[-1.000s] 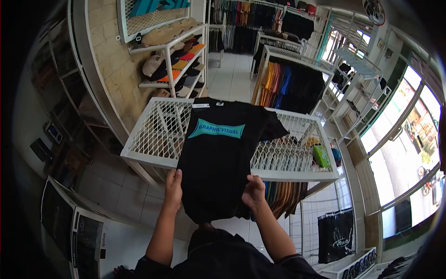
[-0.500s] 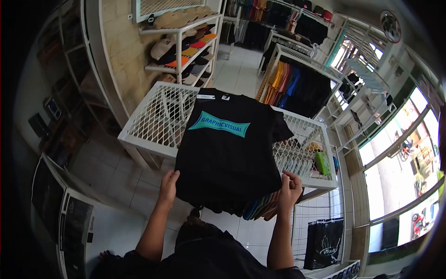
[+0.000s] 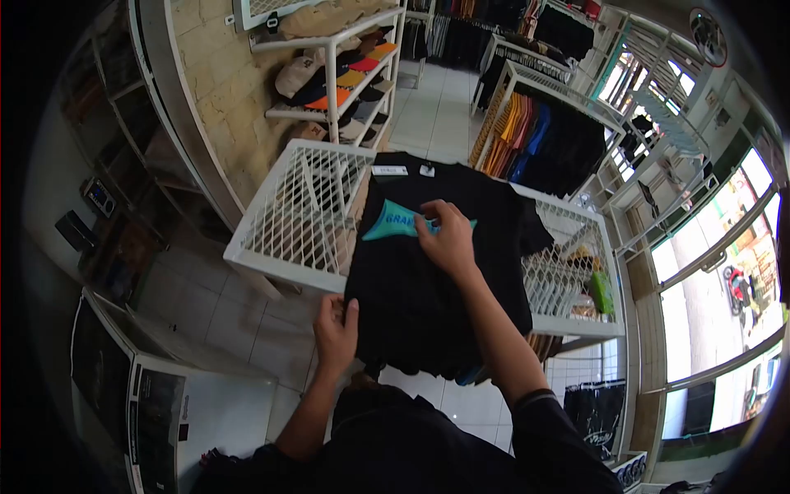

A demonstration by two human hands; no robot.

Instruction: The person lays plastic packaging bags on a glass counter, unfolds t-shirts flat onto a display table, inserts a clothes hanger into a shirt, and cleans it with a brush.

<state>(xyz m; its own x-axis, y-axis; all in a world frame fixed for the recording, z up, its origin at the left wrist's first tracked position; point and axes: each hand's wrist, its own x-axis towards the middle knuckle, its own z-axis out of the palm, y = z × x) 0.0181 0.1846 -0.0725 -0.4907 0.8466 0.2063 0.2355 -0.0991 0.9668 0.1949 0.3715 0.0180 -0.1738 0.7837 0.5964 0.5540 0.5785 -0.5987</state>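
A black T-shirt (image 3: 411, 305) lies spread over a white mesh-topped table (image 3: 284, 267), its lower end hanging past the near edge. Its neckline, with a white tag (image 3: 389, 170), points away from me. My right hand (image 3: 447, 239) is over the chest, covering part of a teal print (image 3: 387, 221); its thumb and fingers are drawn together, and whether cloth is between them is hidden. At the shirt's lower left edge is my left hand (image 3: 336, 333), thumb and fingers apart, next to the fabric.
Caps fill a white shelf (image 3: 332, 82) beyond the table's left side. Hanging shirts (image 3: 514, 132) are on a rack behind. A green packet (image 3: 601, 292) is at the table's right end. A white cabinet (image 3: 214, 403) stands at the lower left.
My right hand has left the shirt's lower right corner and moved up and left onto the print. The left hand's fingers have come apart at the left edge. The view has shifted slightly.
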